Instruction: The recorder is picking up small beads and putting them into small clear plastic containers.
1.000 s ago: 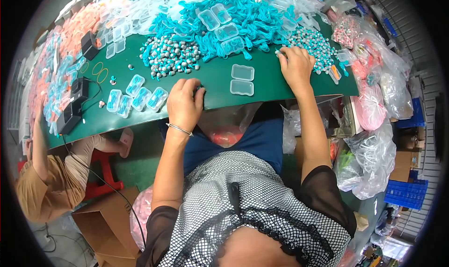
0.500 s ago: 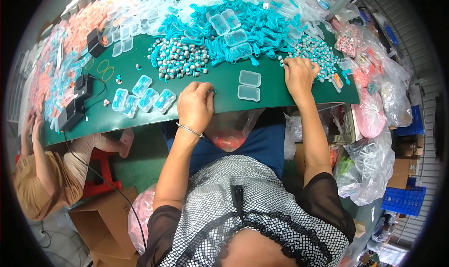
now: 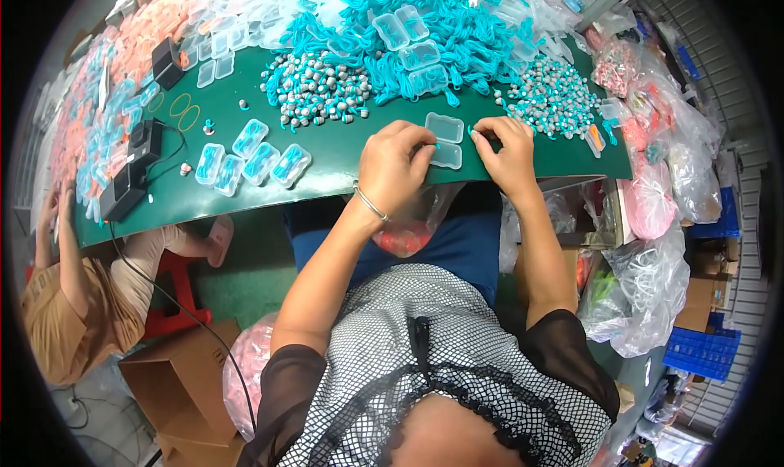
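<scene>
An open clear plastic case [image 3: 444, 127] lies on the green table in front of me, its two halves spread. My left hand [image 3: 397, 163] reaches over its near half, thumb and fingers pinched on a small teal piece that barely shows. Just right of the case, my right hand [image 3: 508, 155] has thumb and forefinger pinched together; what they hold is too small to make out. Beyond my left hand is a pile of small grey-and-teal striped plugs [image 3: 322, 91]. A second pile of smaller grey-and-teal pieces [image 3: 551, 98] lies beyond my right hand.
Several filled clear cases [image 3: 261, 163] lie to the left. Teal cord bundles [image 3: 482, 50] heap at the back, with more open cases on them. Black boxes [image 3: 122, 193] with a cable stand farther left, near another person's hands [image 3: 65, 210]. Plastic bags [image 3: 649, 210] crowd the right side.
Both hands have come away from beside the two piles and moved inward to the open case. The left hand moved right and the right hand moved nearer to me.
</scene>
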Tool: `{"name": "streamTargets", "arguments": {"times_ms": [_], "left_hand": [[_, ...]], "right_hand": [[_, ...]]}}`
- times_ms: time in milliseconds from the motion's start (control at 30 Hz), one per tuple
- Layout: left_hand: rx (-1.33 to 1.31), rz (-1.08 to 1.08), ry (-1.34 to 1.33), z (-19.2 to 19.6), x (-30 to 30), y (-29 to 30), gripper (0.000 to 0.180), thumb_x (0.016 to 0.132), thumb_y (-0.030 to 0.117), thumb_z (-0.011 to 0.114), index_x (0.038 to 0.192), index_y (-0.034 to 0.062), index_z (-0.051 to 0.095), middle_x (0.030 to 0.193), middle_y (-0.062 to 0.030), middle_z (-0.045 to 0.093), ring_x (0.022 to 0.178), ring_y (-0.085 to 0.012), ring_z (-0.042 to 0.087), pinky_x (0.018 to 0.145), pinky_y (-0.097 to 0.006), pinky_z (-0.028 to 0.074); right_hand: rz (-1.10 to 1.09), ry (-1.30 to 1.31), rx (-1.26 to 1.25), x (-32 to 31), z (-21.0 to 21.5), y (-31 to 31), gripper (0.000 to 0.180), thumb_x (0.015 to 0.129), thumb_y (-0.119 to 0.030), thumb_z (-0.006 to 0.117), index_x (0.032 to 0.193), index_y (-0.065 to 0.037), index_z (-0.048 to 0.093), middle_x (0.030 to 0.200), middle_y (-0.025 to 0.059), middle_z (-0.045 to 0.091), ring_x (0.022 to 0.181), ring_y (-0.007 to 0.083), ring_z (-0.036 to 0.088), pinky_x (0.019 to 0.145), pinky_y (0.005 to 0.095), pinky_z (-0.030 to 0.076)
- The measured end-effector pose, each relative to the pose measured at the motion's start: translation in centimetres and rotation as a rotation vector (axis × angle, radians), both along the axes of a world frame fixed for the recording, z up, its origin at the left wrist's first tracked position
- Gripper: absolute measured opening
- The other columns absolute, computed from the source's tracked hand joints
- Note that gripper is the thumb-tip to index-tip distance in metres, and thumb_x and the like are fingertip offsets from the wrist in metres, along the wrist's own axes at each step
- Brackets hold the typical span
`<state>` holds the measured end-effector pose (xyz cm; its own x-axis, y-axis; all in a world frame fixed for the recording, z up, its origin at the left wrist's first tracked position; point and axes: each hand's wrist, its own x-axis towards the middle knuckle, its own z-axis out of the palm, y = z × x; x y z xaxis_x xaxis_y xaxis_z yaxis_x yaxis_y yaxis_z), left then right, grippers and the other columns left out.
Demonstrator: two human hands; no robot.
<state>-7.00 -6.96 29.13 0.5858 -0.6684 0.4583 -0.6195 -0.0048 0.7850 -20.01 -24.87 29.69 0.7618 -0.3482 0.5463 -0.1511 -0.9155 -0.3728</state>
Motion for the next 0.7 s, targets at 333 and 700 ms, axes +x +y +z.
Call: {"name": "streamTargets", "arguments": {"times_ms": [333, 700], "left_hand": [[0.078, 0.052, -0.193, -0.8, -0.9, -0.1, 0.008, 0.078, 0.009, 0.072, 0.086, 0.0068, 0.070, 0.088, -0.0082, 0.063, 0.085, -0.0301, 0.060, 0.076, -0.041, 0.049], [0.176, 0.043, -0.256, -0.8, -0.9, 0.7, 0.024, 0.080, 0.017, 0.072, 0.103, 0.0107, 0.068, 0.091, -0.0089, 0.061, 0.088, -0.0294, 0.059, 0.076, -0.042, 0.046]], "right_hand": [[0.157, 0.048, -0.018, 0.5, 1.2, 4.1, 0.010, 0.077, -0.012, 0.075, 0.084, -0.013, 0.067, 0.083, 0.0004, 0.067, 0.083, 0.0202, 0.063, 0.088, 0.0384, 0.037], [0.275, 0.246, -0.022, -0.2, 2.7, 3.7, 0.008, 0.081, -0.010, 0.071, 0.089, -0.009, 0.070, 0.087, 0.0045, 0.067, 0.092, 0.0214, 0.062, 0.095, 0.0418, 0.035]]}}
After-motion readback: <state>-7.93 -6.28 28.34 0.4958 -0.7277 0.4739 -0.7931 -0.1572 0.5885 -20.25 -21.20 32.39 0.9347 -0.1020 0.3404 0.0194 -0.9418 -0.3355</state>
